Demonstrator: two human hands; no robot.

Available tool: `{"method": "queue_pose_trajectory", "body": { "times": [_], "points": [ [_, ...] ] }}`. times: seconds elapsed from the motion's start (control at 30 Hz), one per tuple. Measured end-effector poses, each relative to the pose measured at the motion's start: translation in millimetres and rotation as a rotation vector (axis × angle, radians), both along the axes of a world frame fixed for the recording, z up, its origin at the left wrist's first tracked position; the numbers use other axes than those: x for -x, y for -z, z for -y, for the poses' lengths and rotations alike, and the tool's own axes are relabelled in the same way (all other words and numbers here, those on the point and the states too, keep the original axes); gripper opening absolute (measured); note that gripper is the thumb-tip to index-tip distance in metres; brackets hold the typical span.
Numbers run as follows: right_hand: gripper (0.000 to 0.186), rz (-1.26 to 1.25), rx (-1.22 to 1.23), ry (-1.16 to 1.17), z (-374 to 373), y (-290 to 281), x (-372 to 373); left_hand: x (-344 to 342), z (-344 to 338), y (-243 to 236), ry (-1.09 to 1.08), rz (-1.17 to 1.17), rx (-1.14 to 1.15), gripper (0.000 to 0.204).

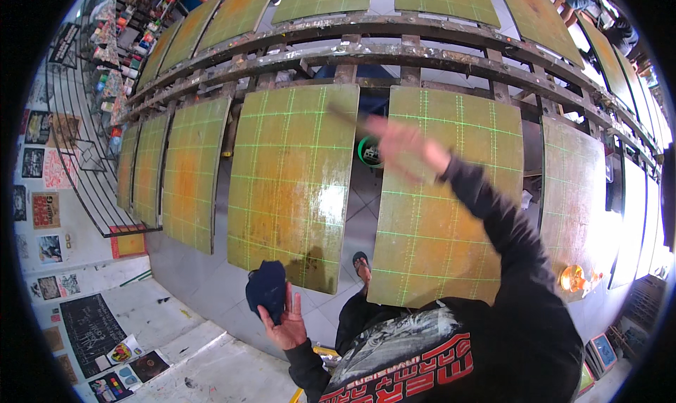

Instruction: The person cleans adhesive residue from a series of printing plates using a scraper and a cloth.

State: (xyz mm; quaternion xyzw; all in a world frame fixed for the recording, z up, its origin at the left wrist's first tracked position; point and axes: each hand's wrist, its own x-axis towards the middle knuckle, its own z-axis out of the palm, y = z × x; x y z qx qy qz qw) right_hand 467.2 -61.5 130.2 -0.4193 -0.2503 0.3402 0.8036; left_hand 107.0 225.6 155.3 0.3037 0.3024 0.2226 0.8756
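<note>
My left hand [285, 327] is low in the view, its thumb and fingers around a dark blue wad of cloth [266, 288]. It hangs just off the near corner of a yellow-green printing board [282, 191] marked with bright green grid lines. My right hand [408, 144] is smeared by motion, above the gap between that board and a second gridded board [443, 206]. From its fingers a thin brown stick-like tool [345, 116] points left over the first board; its exact kind is too blurred to tell.
Dark, paint-stained rails [422, 54] run behind the boards, with more boards beyond. A green-rimmed round object [370, 151] shows in the gap. An orange container [572, 278] stands on the right-hand board. A white ledge [232, 368] lies near left; other people work at the far edges.
</note>
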Motion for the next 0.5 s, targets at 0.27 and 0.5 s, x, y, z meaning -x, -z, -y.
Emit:
{"method": "queue_pose_trajectory", "body": {
  "times": [0.27,0.5],
  "points": [
    [0.028,-0.949,-0.133,-0.675,-82.1,16.8,190.2,-50.2,29.9,-6.8,0.119,0.044,0.148,0.050],
    [0.041,-1.044,-0.028,-0.266,15.2,52.3,120.4,-35.7,16.4,-5.1,-0.044,0.305,0.344,0.051]
  ]
}}
